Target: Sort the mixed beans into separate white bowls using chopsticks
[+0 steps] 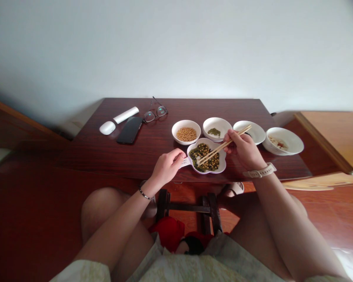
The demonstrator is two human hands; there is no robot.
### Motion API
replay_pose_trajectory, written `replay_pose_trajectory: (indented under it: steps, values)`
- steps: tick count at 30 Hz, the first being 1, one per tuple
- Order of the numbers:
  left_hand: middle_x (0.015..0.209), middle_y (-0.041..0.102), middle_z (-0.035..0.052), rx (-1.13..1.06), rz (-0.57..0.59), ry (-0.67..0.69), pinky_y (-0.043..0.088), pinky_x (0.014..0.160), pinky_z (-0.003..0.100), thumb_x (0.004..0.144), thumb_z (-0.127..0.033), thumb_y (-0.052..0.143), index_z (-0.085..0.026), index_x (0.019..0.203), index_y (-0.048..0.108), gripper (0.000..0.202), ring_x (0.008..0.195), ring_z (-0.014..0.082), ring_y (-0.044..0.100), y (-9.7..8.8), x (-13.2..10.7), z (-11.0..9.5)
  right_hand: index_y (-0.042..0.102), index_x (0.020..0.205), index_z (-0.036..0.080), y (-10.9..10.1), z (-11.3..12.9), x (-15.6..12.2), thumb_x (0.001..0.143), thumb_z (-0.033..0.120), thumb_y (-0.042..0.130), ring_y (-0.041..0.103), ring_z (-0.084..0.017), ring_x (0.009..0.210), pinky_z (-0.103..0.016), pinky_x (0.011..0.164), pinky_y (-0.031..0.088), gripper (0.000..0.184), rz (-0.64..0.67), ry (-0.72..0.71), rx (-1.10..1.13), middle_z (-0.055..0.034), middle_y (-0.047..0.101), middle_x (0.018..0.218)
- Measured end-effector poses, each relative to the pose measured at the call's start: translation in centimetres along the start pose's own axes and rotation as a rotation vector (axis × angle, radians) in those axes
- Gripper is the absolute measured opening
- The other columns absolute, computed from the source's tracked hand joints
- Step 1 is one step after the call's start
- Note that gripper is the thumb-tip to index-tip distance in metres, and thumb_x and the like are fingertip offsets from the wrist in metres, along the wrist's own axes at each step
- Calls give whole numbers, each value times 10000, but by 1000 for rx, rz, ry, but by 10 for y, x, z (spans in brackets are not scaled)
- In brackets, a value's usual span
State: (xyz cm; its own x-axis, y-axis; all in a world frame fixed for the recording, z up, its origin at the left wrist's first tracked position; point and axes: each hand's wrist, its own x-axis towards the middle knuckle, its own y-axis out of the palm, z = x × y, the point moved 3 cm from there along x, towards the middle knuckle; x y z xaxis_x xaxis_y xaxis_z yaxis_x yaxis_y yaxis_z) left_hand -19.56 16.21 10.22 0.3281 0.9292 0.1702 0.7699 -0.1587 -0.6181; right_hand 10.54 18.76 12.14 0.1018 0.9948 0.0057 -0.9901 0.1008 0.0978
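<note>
My left hand [167, 166] is closed at the short handle [186, 161] of a white, flower-shaped bowl [222, 161] near the table's front edge. Mixed yellow soybeans and small dark green beans [207, 156] lie in it. A pair of wooden chopsticks [219, 148] is gripped in my right hand [243, 149], their tips down among the beans on the left side. Behind stand a bowl of soybeans [186, 122] and a bowl with a few green beans [216, 119]. Right of them, my hand partly hides a bowl with something dark [257, 129].
A white bowl with pale pieces [295, 147] stands at the far right of the dark wooden table [153, 156]. Eyeglasses [155, 114], a black phone [130, 130], a long white case [126, 115] and a rounded white object [107, 127] lie on the left.
</note>
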Motion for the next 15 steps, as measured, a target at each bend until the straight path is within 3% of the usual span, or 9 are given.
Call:
replay_pose_trajectory:
  steps: [15]
  values:
    - [921,812,22,1,-5,8,429,729,293,1160,-395,550,-210,1045,778,315,775,177,697,0,0,0,713,799,215,-3,-3,0,935,725,838,601,-140,561,-263,505,476,542,-1,-16,-79,-20,659,672]
